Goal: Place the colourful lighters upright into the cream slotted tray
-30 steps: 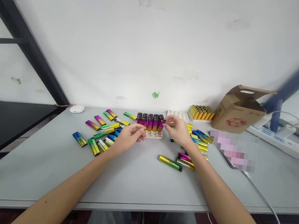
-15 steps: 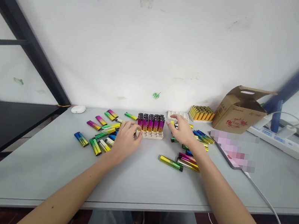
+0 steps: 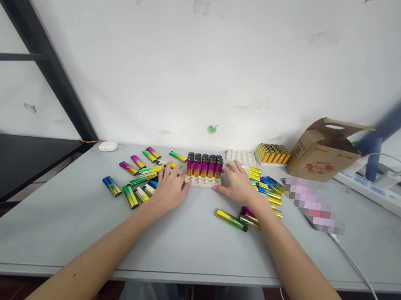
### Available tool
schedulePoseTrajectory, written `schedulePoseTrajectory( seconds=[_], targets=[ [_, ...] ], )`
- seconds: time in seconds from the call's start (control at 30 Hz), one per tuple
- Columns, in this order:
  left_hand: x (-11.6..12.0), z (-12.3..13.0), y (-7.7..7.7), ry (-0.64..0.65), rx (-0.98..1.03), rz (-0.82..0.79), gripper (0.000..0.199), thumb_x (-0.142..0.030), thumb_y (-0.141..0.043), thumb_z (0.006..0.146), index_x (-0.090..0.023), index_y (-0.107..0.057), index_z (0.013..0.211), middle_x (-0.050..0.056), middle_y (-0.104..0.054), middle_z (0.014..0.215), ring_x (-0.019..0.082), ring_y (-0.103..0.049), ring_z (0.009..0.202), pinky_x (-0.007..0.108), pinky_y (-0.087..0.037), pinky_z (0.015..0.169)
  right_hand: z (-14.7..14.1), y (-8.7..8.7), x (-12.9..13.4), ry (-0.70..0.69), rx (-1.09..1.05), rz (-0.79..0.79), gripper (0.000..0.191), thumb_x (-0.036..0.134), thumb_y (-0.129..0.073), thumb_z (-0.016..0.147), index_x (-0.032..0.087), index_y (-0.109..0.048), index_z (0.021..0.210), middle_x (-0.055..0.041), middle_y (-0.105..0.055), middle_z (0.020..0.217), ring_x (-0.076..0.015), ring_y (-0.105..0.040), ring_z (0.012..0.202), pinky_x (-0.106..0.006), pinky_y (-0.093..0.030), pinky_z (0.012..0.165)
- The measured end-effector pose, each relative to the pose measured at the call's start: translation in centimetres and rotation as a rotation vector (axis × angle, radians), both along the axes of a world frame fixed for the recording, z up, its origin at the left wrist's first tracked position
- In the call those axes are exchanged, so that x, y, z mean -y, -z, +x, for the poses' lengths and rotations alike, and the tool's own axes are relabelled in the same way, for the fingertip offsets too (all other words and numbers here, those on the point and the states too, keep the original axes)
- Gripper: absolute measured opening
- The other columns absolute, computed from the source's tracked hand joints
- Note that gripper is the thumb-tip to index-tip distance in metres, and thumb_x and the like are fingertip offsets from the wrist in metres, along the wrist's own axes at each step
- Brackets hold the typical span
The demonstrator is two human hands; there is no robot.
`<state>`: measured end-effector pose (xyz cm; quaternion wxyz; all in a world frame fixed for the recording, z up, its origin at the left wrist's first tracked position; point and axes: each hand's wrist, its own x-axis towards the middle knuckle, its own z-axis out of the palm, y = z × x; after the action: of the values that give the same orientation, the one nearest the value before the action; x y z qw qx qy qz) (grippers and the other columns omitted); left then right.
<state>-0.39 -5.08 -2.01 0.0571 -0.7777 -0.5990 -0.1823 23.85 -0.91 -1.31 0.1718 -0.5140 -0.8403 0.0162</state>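
Note:
A small white tray [image 3: 201,182] holds several upright lighters [image 3: 204,166] with purple-to-gold bodies and black tops; the row of holes nearest me is unfilled. At the tray's left end, my left hand [image 3: 168,188] has its fingers apart, with the thumb by the front corner. My right hand [image 3: 240,184] is at the opposite end, thumb near the front right corner and the other fingers stretched out. Neither hand shows a lighter in it. Metallic lighters lie loose to the left, such as a blue-and-yellow lighter [image 3: 112,186], and to the right, like the green-and-yellow lighter [image 3: 231,220].
Against the wall stand another white tray [image 3: 241,157] with unfilled holes and a block of upright yellow lighters [image 3: 273,154]. A cardboard box [image 3: 319,156], a power strip [image 3: 374,192] and a pixelated flat device with a cable [image 3: 353,268] occupy the right. A white case [image 3: 108,146] lies left.
My right hand has come down and left to the tray's right end. My left hand stays at the left end. The whole view has shifted slightly.

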Motion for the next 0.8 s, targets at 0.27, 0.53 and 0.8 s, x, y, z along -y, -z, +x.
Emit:
schedulePoseTrajectory(
  seconds=[0.27,0.53,0.8],
  targets=[
    [0.0,-0.3,0.2,0.012,-0.084,-0.077,0.042,-0.033,-0.038,0.094,-0.019,-0.055,0.130,0.016,-0.053,0.134,0.038,-0.028,0.139,0.062,-0.020,0.110,0.5,-0.1,-0.4,0.042,0.063,-0.013,0.065,0.056,-0.059,0.081,0.010,-0.056,0.127,-0.0195,-0.044,0.143,-0.0399,-0.019,0.144,-0.053,-0.029,0.113],
    [-0.4,-0.5,-1.0,0.002,0.064,-0.038,0.033,-0.034,-0.043,0.091,-0.017,-0.063,0.112,0.014,-0.058,0.122,0.031,-0.042,0.128,0.052,-0.028,0.109,0.5,-0.1,-0.3,0.055,0.068,-0.038,0.068,0.056,-0.059,0.081,0.010,-0.053,0.131,-0.0191,-0.047,0.140,-0.0408,-0.020,0.143,-0.052,-0.031,0.111],
    [-2.3,-3.9,-2.5,-0.180,0.189,-0.010,0.039,-0.041,-0.043,0.090,-0.015,-0.063,0.112,0.014,-0.061,0.119,0.031,-0.052,0.117,0.045,-0.039,0.102,0.7,-0.2,-0.4,0.036,0.069,-0.057,0.066,0.057,-0.054,0.084,0.010,-0.054,0.129,-0.0203,-0.050,0.135,-0.0395,-0.027,0.140,-0.051,-0.032,0.110]
  ],
)
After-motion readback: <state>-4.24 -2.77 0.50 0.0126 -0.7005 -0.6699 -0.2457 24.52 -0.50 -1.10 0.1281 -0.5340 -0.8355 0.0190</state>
